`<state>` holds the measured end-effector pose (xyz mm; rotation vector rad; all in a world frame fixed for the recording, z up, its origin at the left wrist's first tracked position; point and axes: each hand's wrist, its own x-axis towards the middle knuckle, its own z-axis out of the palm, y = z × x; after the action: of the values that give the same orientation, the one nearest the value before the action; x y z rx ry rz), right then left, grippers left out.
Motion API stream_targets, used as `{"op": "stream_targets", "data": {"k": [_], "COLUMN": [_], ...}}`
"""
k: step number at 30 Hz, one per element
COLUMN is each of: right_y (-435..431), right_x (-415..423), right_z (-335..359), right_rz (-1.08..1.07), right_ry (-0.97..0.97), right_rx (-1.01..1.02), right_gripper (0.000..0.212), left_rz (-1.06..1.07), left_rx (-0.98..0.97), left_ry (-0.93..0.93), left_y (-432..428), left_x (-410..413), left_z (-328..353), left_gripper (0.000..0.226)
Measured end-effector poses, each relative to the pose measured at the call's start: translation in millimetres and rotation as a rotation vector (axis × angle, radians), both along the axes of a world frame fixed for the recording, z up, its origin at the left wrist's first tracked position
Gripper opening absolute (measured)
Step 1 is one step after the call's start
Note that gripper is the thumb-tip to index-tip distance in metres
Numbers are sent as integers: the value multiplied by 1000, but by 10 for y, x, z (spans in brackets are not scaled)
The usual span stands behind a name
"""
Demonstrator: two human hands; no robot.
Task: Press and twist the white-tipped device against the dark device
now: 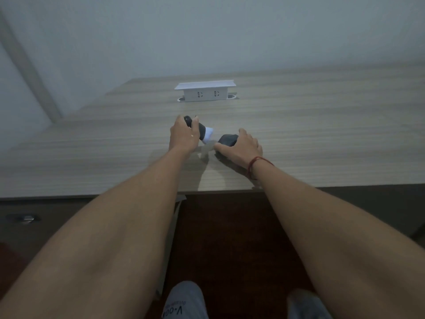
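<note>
From the head view, my left hand (184, 137) grips a dark bottle with a white end (202, 133), tilted above the worktop (322, 134). My right hand (241, 145) curls round its dark cap (226, 140), just beside. Next, I'd judge, calls for aligning them.

The tabletop (299, 125) is pale grey-brown wood grain with fine streaks running across it. A white socket box (205, 93) stands on it, with small dark slots in its face. The left hand (185, 135) holds a black bottle with a white end (202, 134). The right hand (241, 146) covers a dark grey, nearly black object (226, 140). A thin red string bracelet (257, 163) circles the right wrist. Grey trousers (184, 302) bear dark lettering, above a dark reddish-brown floor (230, 238). The wall (207, 31) is pale grey-blue.
</note>
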<state>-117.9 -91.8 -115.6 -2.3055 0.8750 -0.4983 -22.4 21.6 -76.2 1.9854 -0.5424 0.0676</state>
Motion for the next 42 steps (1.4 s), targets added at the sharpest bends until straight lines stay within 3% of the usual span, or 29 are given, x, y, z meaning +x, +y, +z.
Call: {"op": "stream_targets", "data": {"k": [5, 9, 13, 16, 21, 25, 27, 30, 34, 37, 42], "right_y": [-89, -147, -130, -144, -140, -137, -131, -147, -97, 13, 3], "right_x": [-140, -210, -191, -166, -124, -139, -157, -159, -114, -51, 25], "right_z": [24, 2, 21, -5, -51, -59, -61, -72, -75, -47, 9], "right_rz": [81, 146, 145, 109, 66, 88, 103, 98, 74, 50, 65], "right_ry": [19, 70, 59, 18, 11, -57, -77, -9, 53, 27, -12], "right_rx": [58, -4, 22, 22, 19, 49, 78, 19, -86, -116, -108], "right_gripper": [105, 80, 95, 91, 82, 79, 68, 79, 69, 73, 57], "left_rz": [-33, -81, -194, -248, -142, -303, -280, -173, -140, -46, 2], "left_rx": [-33, -22, -27, 71, 148, 206, 261, 304, 151, -8, -17], "left_ry": [25, 1, 45, 112, 35, 47, 15, -63, -11, 72, 55], "left_y": [-49, -129, -233, -294, -385, -482, -509, -520, -534, -485, -314], "left_x": [-62, -84, -91, -101, -36, -181, -176, -154, -122, -45, 147], "left_z": [1, 40, 75, 70, 205, 281, 245, 284, 265, 219, 207], "left_gripper": [36, 41, 37, 34, 40, 32, 36, 38, 42, 42, 43]}}
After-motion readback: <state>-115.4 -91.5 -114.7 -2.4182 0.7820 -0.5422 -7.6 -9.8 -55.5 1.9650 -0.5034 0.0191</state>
